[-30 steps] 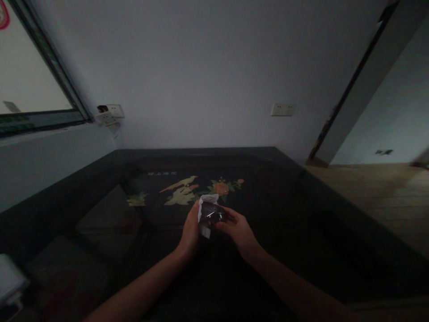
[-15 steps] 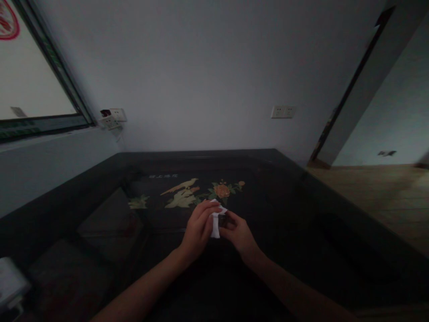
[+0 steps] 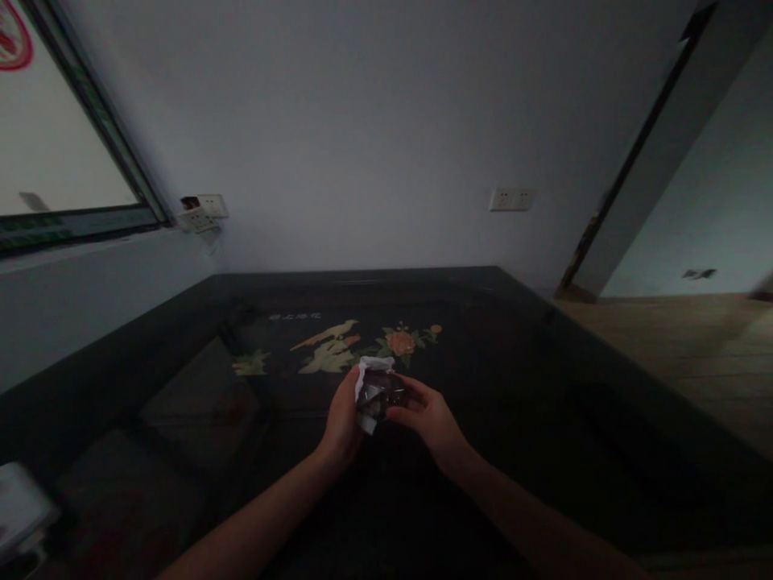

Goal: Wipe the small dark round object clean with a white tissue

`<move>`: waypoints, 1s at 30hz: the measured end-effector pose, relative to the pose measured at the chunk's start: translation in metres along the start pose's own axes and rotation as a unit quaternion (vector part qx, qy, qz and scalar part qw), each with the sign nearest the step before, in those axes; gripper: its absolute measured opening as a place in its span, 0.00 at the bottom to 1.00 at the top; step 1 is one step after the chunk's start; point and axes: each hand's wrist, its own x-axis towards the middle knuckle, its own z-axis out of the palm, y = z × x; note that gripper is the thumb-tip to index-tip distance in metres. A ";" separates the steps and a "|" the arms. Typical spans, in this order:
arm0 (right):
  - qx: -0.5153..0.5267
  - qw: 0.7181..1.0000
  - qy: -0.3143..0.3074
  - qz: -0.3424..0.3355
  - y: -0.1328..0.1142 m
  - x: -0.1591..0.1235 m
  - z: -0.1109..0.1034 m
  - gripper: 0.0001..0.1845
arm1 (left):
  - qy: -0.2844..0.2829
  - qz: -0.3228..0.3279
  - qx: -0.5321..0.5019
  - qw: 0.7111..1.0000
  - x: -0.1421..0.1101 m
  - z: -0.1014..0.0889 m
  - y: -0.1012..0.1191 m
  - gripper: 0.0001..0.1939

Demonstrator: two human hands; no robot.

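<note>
Our left hand (image 3: 342,417) is pressing the cloth (image 3: 377,363) to the glossy thing (image 3: 394,393); our right hand (image 3: 433,415) is gripping its right side, over the worktop (image 3: 489,346). We are judging a slip possible: smooth surface, few fingertips holding.

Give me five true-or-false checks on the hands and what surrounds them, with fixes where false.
1. The right hand has its fingers on a dark, shiny object. True.
2. The left hand lies flat on the table. False: it holds a white cloth or paper.
3. Beyond the hands, the table shows a bird design. True.
4. The hands are far apart. False: they are close together at the dark, shiny object.
5. A double socket is on the wall. True.
</note>
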 end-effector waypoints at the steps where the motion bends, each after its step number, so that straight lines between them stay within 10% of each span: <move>1: -0.003 1.000 0.003 -0.003 0.000 0.000 -0.001 0.33 | -0.006 0.041 0.038 0.998 -0.003 0.000 0.000 0.20; 8: 0.013 1.000 0.019 -0.017 0.004 0.001 -0.003 0.30 | -0.111 0.358 0.324 0.868 -0.011 -0.009 -0.002 0.18; 12: 0.032 0.999 0.014 -0.021 0.010 0.005 -0.006 0.29 | -0.154 0.409 0.400 0.806 -0.007 -0.012 -0.001 0.17; 22: 0.011 1.000 0.011 -0.002 0.001 -0.001 -0.003 0.34 | -0.035 0.064 0.054 0.996 0.004 -0.005 0.000 0.17; 30: -0.010 0.999 -0.019 -0.041 0.006 0.006 -0.006 0.34 | -0.096 -0.149 -0.191 0.966 0.009 0.002 0.001 0.10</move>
